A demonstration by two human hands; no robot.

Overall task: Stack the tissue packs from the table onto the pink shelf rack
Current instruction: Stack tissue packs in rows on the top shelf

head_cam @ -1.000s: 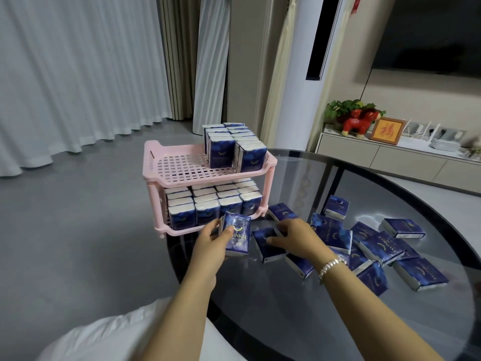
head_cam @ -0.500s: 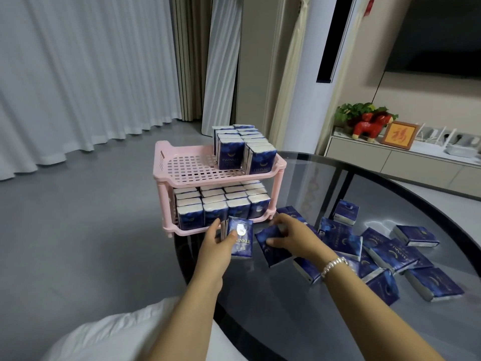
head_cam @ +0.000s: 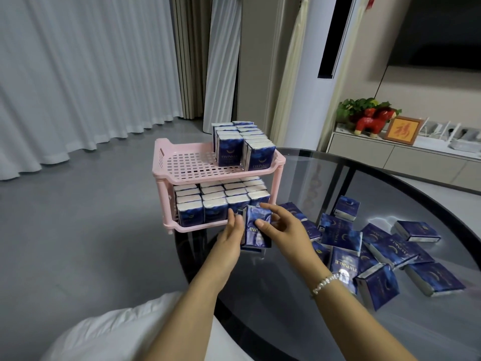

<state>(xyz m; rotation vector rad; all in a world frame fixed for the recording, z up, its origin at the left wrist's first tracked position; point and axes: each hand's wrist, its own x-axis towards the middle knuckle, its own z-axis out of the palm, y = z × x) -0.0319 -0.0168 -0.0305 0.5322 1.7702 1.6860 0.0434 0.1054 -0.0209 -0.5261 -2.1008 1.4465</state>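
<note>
Two dark-blue, plastic-wrapped tissue packs [head_cam: 256, 230] stand on end above the round dark glass table [head_cam: 299, 321], pressed between both hands. The left hand [head_cam: 231, 234] lays nearly straight fingers along their left side; the right hand [head_cam: 285, 230] pinches them, thumb in front, fingers curled behind. Just beyond stands the two-tier pink plastic shelf rack [head_cam: 182, 165], holding upright packs on both tiers.
</note>
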